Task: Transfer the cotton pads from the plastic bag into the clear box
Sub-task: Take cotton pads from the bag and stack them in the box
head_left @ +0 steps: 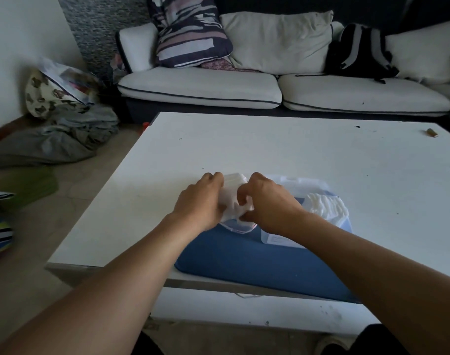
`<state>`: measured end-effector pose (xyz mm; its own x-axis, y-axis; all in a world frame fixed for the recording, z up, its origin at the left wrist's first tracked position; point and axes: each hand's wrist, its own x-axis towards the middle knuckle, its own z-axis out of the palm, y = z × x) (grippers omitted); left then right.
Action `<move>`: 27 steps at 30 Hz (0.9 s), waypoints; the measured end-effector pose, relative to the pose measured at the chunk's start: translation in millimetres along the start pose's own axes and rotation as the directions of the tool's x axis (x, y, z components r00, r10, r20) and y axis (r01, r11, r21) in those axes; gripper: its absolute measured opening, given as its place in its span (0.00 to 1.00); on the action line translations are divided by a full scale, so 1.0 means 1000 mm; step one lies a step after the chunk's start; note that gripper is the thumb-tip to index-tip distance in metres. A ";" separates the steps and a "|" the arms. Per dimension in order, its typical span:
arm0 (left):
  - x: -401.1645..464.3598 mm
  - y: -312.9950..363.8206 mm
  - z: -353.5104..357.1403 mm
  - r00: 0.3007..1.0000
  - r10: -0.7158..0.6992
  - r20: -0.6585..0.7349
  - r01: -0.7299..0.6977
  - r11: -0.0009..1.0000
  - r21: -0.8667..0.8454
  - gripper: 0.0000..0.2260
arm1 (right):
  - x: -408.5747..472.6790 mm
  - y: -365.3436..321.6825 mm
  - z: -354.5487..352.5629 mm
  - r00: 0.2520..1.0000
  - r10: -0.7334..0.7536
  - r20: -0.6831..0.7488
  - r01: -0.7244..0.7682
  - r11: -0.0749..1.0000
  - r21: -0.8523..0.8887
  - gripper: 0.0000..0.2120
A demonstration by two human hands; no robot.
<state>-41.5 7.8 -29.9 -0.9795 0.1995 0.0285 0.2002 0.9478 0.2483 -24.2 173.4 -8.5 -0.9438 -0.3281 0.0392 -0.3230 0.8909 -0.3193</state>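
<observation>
- On the white table (270, 147), near its front edge: blue mat (244, 254) lying flat, bearing the task's things.
- At the mat's far left corner: plastic bag (233, 201), crumpled and translucent white, held between both hands, partly on the mat and partly over the bare tabletop.
- Left hand (201, 201): fingers curled round the bag's left side, knuckles up, thumb hidden beneath; firm hold on the bag.
- Right hand (265, 201): fingers bent and pinching the bag's right side, thumb tucked toward the bag's middle; likewise closed on the bag.
- Just beside the right hand, to the right: clear box (303, 185), lying on the mat, its lid or wall showing pale behind the wrist; whether open or closed, cannot tell.
- At the box's right end: cotton pads (326, 203), a white ridged row standing on edge, close-packed; whether inside the box or resting upon it, not clear from this view.
- Contents of the bag: blurred, white against white; number of pads within, impossible to tell.
- Near the far right corner of the table: small brown object (431, 132), well apart from the mat.
- Beyond the table: white sofa (244, 88) with dark piping, carrying a striped cushion (190, 34), a plain cream cushion (277, 39) and a black backpack (359, 52).
- On the floor at left: grey heap of cloth (65, 139) and a patterned bag (47, 93) against the wall.
</observation>
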 end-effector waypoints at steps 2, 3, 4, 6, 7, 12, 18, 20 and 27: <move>0.000 -0.001 0.003 1.000 -0.022 -0.012 0.023 0.997 0.078 0.20 | -0.005 -0.002 -0.005 0.999 -0.037 -0.011 0.039 0.990 0.138 0.09; -0.001 -0.002 0.006 1.000 -0.021 -0.002 0.021 0.994 0.104 0.21 | -0.007 -0.003 -0.010 0.999 -0.033 -0.030 0.039 0.970 0.242 0.10; 0.000 -0.003 0.008 1.000 -0.023 0.011 0.022 0.994 0.105 0.23 | -0.009 -0.002 -0.016 0.999 -0.007 -0.051 0.025 0.931 0.363 0.10; 0.006 -0.007 0.007 0.998 -0.040 0.057 0.036 0.997 0.061 0.26 | -0.011 0.006 -0.028 0.992 0.081 -0.092 -0.007 0.786 0.619 0.11; 0.008 -0.007 0.002 0.993 -0.046 0.110 0.044 0.999 0.023 0.28 | -0.012 0.013 -0.033 0.990 0.118 -0.078 -0.025 0.683 0.730 0.11; -0.003 0.006 -0.046 0.971 0.048 0.236 0.058 0.903 -0.425 0.45 | -0.014 0.034 -0.032 0.986 0.164 -0.040 -0.037 0.438 0.898 0.15; -0.014 0.062 -0.048 0.921 0.057 0.386 0.382 0.070 -0.922 0.25 | -0.016 0.027 -0.036 0.992 0.011 -0.124 0.107 0.430 0.896 0.14; -0.013 0.065 -0.047 0.926 0.067 0.372 0.368 0.072 -0.927 0.21 | -0.016 0.028 -0.042 0.993 0.007 -0.114 0.099 0.452 0.887 0.19; -0.008 0.055 -0.043 0.971 -0.015 0.237 0.236 0.157 -0.959 0.11 | -0.011 0.043 -0.044 0.958 0.246 -0.150 0.021 0.458 0.889 0.26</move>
<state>-24.0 47.3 25.1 -0.9492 0.2385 -0.2052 -0.2212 -0.0424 0.9743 -30.2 228.8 19.0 -0.9937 -0.0484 0.1008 -0.1060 0.1216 -0.9869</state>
